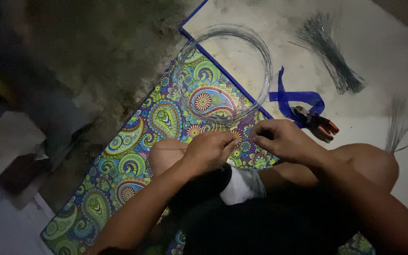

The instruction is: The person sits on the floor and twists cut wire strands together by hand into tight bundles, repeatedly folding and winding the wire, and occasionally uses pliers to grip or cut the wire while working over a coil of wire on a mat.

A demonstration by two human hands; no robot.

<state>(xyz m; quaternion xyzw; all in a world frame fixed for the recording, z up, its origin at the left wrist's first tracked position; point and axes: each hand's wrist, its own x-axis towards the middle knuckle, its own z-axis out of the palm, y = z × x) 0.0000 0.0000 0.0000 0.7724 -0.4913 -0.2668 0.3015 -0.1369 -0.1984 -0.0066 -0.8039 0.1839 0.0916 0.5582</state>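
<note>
The left hand [208,152] and right hand [282,140] are meeting fingertip to fingertip, each pinching a thin wire [168,149] that is trailing toward nine o'clock, probably pulled taut for working; at twelve o'clock a wire coil [224,73] is lying half on the paisley mat [133,156]; at two o'clock pliers [318,123] are resting on a blue ribbon [289,97], within reach; a bundle of cut wires [329,54] is lying farther out on the floor [383,108].

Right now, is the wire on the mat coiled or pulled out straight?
Coiled. The wire coil lies flat in round loops, partly on the paisley mat, beyond both hands.
</note>
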